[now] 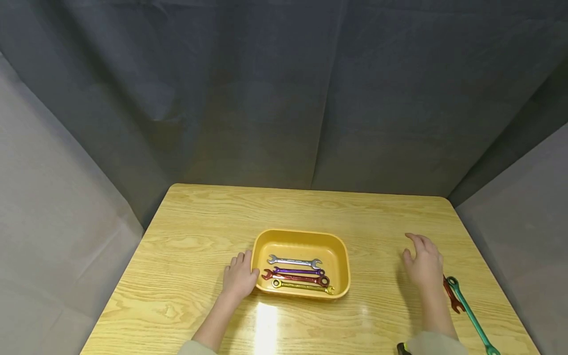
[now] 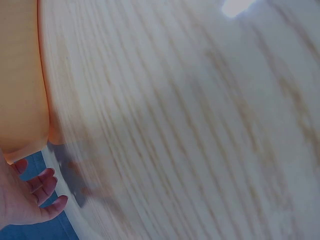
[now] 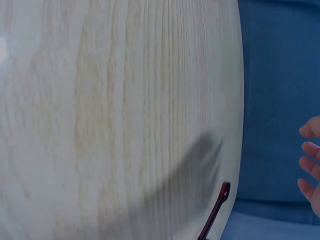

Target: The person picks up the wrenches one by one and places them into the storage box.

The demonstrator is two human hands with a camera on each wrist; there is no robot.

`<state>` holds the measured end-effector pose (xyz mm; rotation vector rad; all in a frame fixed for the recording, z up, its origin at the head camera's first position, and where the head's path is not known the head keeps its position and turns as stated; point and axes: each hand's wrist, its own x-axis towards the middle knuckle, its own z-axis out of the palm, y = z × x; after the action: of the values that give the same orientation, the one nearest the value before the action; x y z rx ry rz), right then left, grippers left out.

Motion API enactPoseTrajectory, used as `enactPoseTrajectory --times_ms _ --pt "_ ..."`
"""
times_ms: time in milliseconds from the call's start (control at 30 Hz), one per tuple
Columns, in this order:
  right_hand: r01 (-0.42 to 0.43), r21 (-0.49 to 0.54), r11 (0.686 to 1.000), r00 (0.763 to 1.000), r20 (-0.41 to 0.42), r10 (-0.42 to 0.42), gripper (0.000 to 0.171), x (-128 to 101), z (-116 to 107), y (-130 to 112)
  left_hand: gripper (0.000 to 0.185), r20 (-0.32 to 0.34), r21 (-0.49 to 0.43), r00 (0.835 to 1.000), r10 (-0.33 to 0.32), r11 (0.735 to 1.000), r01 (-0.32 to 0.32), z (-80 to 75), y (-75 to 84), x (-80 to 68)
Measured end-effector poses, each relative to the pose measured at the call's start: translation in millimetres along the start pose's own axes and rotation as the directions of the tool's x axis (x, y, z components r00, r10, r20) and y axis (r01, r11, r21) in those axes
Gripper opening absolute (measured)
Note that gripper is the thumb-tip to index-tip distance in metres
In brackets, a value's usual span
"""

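Observation:
At the left side of a yellow plastic tray point(image 1: 303, 295), my left hand point(image 1: 240, 277) holds the rim, thumb over it and fingers along the outer wall. The left wrist view shows those fingers point(image 2: 44, 186) loosely bent beside the tray's corner. Inside the tray lie a silver open-end wrench point(image 1: 294, 262), a purple wrench point(image 1: 298, 271), a red wrench point(image 1: 295, 278) and a gold wrench point(image 1: 303, 287). My right hand point(image 1: 423, 261) is raised over the table with fingers spread, holding nothing. Just right of its wrist are an orange-red wrench point(image 1: 453, 297), partly hidden, and a long green wrench point(image 1: 472, 315).
The wooden table point(image 1: 195, 222) has rounded far corners. Dark cloth point(image 1: 266, 98) hangs behind it, with lighter grey cloth point(image 1: 57, 222) at both sides. A black and yellow object point(image 1: 403, 348) shows partly beside the right sleeve at the bottom edge.

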<state>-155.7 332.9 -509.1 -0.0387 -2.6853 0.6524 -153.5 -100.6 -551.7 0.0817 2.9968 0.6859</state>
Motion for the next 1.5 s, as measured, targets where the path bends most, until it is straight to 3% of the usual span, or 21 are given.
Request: enactPoseTrajectory --times_ms 767,1067,1300,1500 --pt "-0.169 -0.072 0.983 0.981 0.082 0.175 0.045 -21 -6 46 0.05 -0.003 -0.006 1.0 0.003 1.0 -0.003 1.6 -1.9 0.5" --pt "-0.265 -0.11 0.958 0.948 0.155 0.28 0.051 -28 0 69 0.05 -0.004 -0.006 1.0 0.004 1.0 -0.004 1.2 -0.8 -0.7" --pt "-0.331 -0.139 0.933 0.903 0.24 0.356 0.059 -28 2 80 0.05 -0.009 -0.002 1.0 0.002 1.0 -0.002 1.3 -1.0 -0.4" --pt "-0.335 -0.152 0.93 0.886 0.284 0.366 0.061 -26 1 85 0.051 -0.005 -0.003 1.0 0.001 1.0 -0.001 1.5 -0.8 0.2"
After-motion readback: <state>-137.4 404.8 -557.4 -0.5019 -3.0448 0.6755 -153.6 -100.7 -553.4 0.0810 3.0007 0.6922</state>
